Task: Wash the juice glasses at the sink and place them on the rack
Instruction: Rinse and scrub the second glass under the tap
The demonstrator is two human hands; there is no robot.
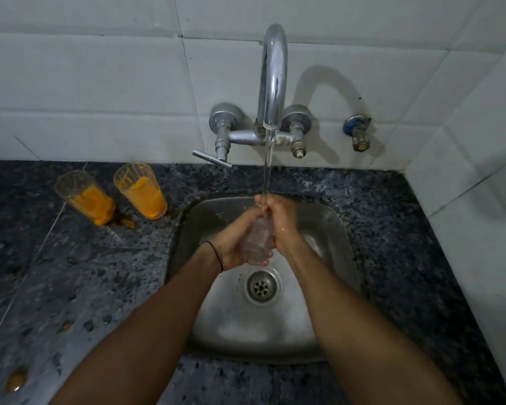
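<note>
A clear juice glass (257,244) is held over the steel sink (216,323), upright under the running stream from the chrome tap (272,83). My left hand (234,244) grips it from the left and my right hand (284,226) wraps it from the right, fingers near its rim. Water falls into the glass mouth. Two more glasses with orange juice residue stand on the dark stone counter to the left: one (84,197) farther left, one (140,194) nearer the sink.
Orange juice spills lie on the counter (70,273) by the left glass and at the near left edge. A tap lever (212,158) sticks out left of the spout. White tiled walls close the back and right. No rack is in view.
</note>
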